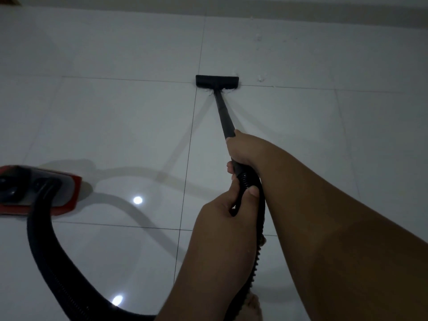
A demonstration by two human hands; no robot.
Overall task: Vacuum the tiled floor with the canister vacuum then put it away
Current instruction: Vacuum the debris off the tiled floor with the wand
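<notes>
A black floor nozzle rests flat on the white tiled floor at a grout crossing, with white fluff bunched at its back edge. A black wand slopes back from it. My right hand grips the wand's upper end. Just below, my left hand is closed on the ribbed hose handle. The black hose loops down and left to the red and black canister vacuum at the left edge.
White crumbs lie right of the nozzle and more specks farther back near the wall base. A bare foot shows at the bottom edge. Ceiling lights glare on the glossy tiles.
</notes>
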